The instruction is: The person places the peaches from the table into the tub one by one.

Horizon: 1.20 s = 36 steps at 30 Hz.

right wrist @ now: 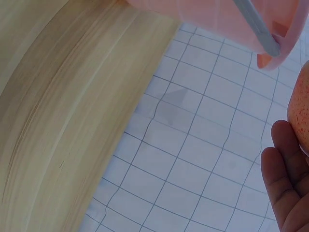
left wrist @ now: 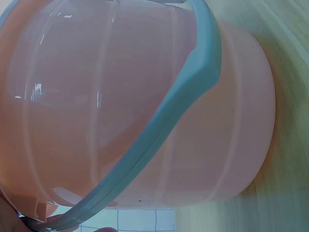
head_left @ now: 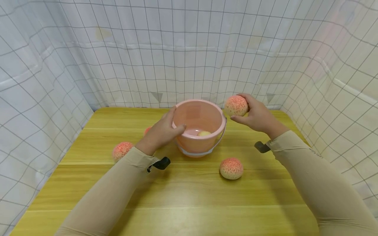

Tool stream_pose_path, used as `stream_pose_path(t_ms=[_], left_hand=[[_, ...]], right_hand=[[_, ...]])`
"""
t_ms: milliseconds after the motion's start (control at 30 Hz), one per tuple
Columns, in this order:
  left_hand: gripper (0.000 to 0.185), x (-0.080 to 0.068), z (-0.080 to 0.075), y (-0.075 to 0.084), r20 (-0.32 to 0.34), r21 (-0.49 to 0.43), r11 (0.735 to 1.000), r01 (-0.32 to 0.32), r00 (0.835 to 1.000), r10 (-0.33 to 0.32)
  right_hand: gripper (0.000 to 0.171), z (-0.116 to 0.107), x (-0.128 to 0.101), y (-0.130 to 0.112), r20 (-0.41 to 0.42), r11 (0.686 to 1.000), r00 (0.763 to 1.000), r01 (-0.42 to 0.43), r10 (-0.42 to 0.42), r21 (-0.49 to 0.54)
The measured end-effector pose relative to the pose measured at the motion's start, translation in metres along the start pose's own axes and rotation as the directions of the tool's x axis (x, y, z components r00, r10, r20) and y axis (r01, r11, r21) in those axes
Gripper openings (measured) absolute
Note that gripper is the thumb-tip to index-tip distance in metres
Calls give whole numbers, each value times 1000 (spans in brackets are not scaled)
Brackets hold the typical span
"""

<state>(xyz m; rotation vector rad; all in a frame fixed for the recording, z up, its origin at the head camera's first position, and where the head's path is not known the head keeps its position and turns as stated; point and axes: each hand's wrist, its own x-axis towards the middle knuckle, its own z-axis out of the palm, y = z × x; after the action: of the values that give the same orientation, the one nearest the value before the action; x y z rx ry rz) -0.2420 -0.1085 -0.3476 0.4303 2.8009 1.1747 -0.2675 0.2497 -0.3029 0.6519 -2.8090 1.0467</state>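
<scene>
Bucket [left wrist: 130, 87], its ball [head_left: 203, 133] head-view only

head view downward, wrists nearer, bucket [head_left: 197, 143] shared

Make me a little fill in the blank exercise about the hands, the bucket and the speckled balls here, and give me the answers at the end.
1. The raised speckled ball is held in the person's ____.
2. The rim of the pink bucket is touched by the person's ____.
3. Dark grid lines cross the ____ backdrop.
4. The tabletop shows ____ grain.

Missing words: right hand; left hand; white; wood.
</scene>
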Motion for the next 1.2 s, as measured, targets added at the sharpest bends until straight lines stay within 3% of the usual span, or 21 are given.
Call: stream_pose_path(t_ms=[633, 1200], left_hand=[[99, 0, 0, 0, 12, -6, 1000, 10, 1000, -10], [100, 1, 0, 0, 15, 9, 1000, 14, 1000, -14]], right_hand=[[72, 10, 15, -20, -18, 995, 995, 95, -95, -6], [78, 22, 26, -41, 22, 995, 996, 90, -91, 41]])
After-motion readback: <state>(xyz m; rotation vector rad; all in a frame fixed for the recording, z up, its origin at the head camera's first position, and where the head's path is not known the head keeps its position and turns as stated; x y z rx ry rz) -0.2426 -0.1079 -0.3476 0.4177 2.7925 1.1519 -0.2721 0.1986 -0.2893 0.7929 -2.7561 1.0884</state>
